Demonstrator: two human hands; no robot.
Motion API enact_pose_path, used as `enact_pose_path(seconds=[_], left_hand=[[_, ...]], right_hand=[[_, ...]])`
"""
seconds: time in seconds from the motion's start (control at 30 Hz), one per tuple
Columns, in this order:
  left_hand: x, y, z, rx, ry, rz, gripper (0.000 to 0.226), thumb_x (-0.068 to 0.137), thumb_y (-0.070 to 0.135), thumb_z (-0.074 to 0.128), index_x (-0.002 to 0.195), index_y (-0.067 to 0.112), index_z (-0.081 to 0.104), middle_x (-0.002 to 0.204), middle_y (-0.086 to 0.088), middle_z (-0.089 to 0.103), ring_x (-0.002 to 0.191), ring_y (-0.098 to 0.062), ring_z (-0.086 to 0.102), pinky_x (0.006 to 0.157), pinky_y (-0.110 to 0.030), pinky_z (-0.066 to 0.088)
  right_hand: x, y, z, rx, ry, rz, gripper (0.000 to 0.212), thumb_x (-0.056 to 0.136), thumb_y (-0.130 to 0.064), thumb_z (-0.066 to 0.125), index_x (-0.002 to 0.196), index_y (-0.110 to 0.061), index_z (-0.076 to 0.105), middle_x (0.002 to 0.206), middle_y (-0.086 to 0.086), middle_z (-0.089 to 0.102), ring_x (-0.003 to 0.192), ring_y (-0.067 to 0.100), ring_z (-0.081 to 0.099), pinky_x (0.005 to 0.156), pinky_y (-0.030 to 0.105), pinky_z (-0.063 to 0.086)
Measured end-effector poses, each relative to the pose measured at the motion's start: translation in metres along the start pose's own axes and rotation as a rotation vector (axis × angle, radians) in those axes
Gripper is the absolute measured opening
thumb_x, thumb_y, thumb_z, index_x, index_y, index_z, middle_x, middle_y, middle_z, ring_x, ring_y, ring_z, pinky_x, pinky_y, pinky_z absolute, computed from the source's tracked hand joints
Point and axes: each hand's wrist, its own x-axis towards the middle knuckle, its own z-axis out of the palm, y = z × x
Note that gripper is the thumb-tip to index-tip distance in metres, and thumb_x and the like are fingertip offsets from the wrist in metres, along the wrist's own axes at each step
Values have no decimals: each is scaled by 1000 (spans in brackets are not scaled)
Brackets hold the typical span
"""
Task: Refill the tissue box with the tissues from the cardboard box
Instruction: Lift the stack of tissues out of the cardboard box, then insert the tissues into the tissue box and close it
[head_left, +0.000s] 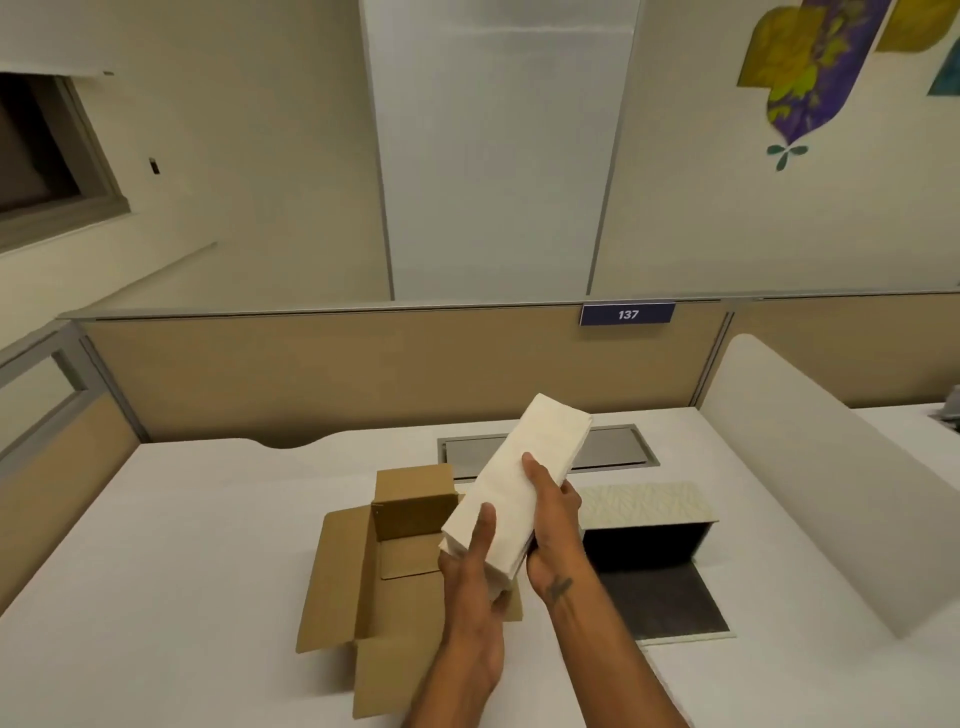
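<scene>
A tall white stack of tissues (519, 467) is held in the air above the desk, tilted away to the right. My left hand (475, 566) grips its near lower end, thumb on top. My right hand (553, 514) clasps its right side. Below and to the left stands the brown cardboard box (363, 571), its flaps open and its inside showing no tissues. To the right lies the tissue box (649, 512) with a pale leaf pattern, its dark inside open toward me and its flap (670, 603) lying flat on the desk.
The white desk (182, 545) has a grey cable hatch (613, 447) at the back and a white curved divider (810, 467) on the right. Tan partition panels (337, 374) with a "137" label (627, 314) close off the far side.
</scene>
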Motion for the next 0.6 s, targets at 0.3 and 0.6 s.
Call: enact_pose_path(seconds=[0.3, 0.6], left_hand=[[-37, -33, 52, 161, -131, -15, 74, 62, 42, 80, 127, 25, 49, 116, -11, 61, 105, -28, 60, 78, -38, 58], [-47, -32, 60, 336, -194, -188, 71, 49, 40, 91, 109, 13, 65, 97, -14, 69, 88, -27, 62, 59, -31, 56]], right_hand=[[-18, -56, -95, 90, 14, -72, 79, 63, -49, 76, 131, -21, 48, 119, 13, 66, 109, 33, 64, 83, 45, 58], [-28, -126, -204, -10, -27, -9, 36, 76, -45, 74, 105, -25, 67, 107, 6, 65, 97, 24, 59, 73, 38, 53]])
